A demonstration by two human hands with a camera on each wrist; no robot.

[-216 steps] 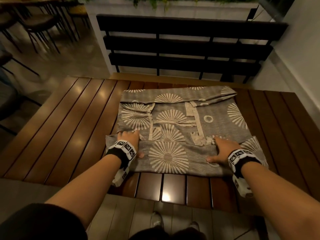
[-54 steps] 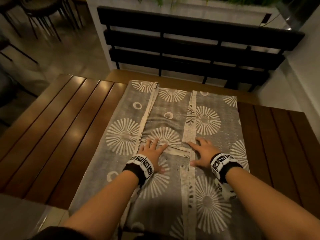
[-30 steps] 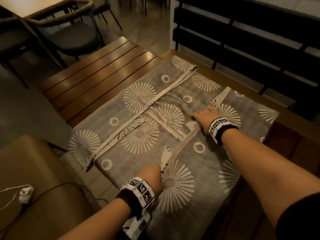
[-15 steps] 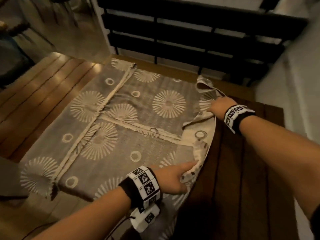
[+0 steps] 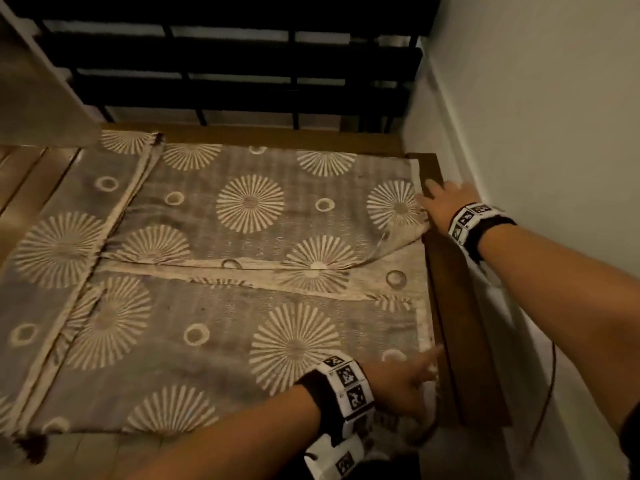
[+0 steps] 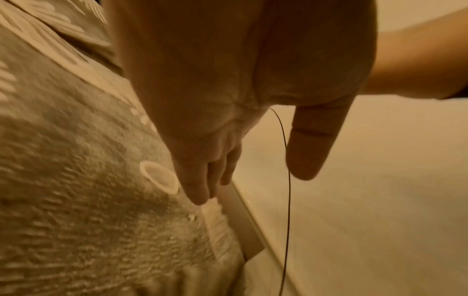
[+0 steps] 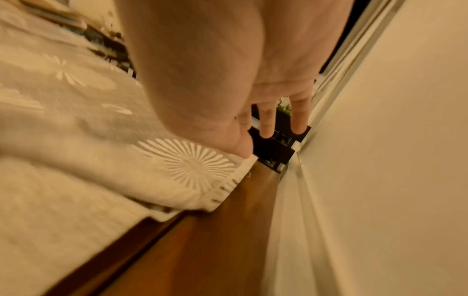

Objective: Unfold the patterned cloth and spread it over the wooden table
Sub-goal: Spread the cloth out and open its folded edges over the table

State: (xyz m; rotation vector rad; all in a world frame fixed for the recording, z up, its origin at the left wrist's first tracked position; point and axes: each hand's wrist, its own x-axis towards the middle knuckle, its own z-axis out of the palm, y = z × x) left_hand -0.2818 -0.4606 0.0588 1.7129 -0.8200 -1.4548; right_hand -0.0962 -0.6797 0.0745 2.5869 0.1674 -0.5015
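Table (image 5: 453, 299) of dark wooden slats stands against a pale wall (image 5: 554, 98), with a black slatted bench back (image 5: 242, 64) beyond its far edge. Patterned cloth (image 5: 242, 237), grey with cream sunbursts and rings, lies spread across most of the tabletop; a narrow strip of bare wood shows along the wall side and more slats at the left. Cream hems cross the cloth as seams, and a fold is bunched near the far right edge. The right hand (image 5: 441, 206) rests at that far right edge, fingers extended and spread, the thumb side pressing on the cloth's border in the right wrist view. The left hand (image 5: 403, 382) lies at the near right edge, fingers straight and together, fingertips (image 6: 200, 198) touching the fringed hem, thumb held apart. Neither hand grips anything. Both wrists carry marker-printed bands (image 5: 346, 382). A thin dark cord (image 5: 547, 393) hangs beside the wall.
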